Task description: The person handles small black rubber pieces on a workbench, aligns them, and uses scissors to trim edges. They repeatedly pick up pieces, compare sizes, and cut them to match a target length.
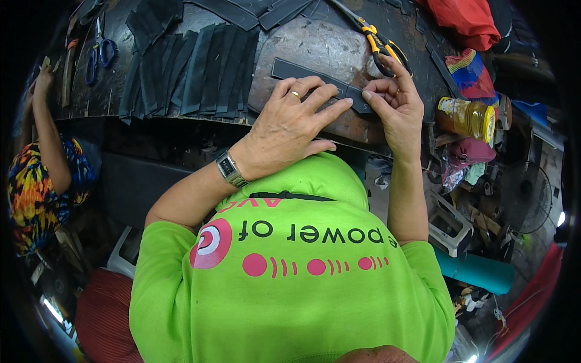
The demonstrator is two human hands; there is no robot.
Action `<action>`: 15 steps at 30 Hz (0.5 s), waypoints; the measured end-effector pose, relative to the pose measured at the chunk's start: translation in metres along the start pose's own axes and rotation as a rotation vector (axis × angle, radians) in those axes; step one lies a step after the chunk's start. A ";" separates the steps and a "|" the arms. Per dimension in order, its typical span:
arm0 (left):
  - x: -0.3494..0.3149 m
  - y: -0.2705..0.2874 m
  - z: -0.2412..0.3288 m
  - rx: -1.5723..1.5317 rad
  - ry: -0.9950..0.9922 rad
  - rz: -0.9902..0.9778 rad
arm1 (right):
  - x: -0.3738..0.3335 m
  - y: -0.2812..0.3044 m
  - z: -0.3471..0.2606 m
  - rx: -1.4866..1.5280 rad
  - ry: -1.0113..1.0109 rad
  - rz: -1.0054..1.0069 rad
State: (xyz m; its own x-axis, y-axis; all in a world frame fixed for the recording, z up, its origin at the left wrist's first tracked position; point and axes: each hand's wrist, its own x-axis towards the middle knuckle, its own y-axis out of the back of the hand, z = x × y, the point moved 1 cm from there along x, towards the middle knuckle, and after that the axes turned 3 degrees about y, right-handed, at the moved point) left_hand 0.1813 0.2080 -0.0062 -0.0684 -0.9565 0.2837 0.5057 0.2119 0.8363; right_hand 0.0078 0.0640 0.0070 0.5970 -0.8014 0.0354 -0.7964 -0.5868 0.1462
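Observation:
A flat black strip [292, 69] lies slantwise on a worn, smooth slab [308, 43] at the front of the bench. Across its middle rests my left hand [289, 116], with the fingers spread and lying flat. At the strip's right end is my right hand [399, 112], its thumb and bent forefinger closed on the edge, while the other fingers stick up. Just beyond the right hand lie scissors [376, 37] with yellow and black handles. To the left, many similar black strips [209, 69] are laid side by side, overlapping.
More black pieces [242, 11] lie at the back. Blue-handled scissors [100, 53] are at the far left, near another person's arm [51, 121]. A yellow-lidded jar [466, 119], a colourful cloth [472, 72] and a red cloth [463, 21] sit right. A fan [532, 196] stands beyond.

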 end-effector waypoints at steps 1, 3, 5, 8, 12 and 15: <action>0.000 0.000 0.000 0.004 -0.002 -0.001 | 0.000 0.000 0.000 -0.004 0.003 0.001; 0.000 0.000 0.000 0.014 -0.005 -0.005 | 0.000 -0.001 0.001 -0.010 0.011 0.001; 0.000 0.000 0.000 0.038 -0.003 -0.025 | 0.001 -0.001 0.002 -0.014 0.017 0.004; 0.001 0.003 0.001 0.052 -0.029 -0.059 | 0.000 -0.001 0.003 -0.037 0.022 -0.004; 0.007 0.008 0.001 0.104 -0.083 -0.140 | 0.001 -0.002 0.003 -0.069 0.022 -0.003; 0.012 0.014 -0.001 0.100 -0.102 -0.178 | 0.001 -0.003 0.001 -0.095 0.022 0.007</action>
State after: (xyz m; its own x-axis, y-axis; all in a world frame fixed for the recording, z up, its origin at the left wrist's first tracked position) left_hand 0.1883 0.1993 0.0088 -0.2379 -0.9564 0.1695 0.3902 0.0657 0.9184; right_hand 0.0112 0.0650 0.0059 0.5939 -0.8024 0.0586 -0.7887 -0.5664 0.2391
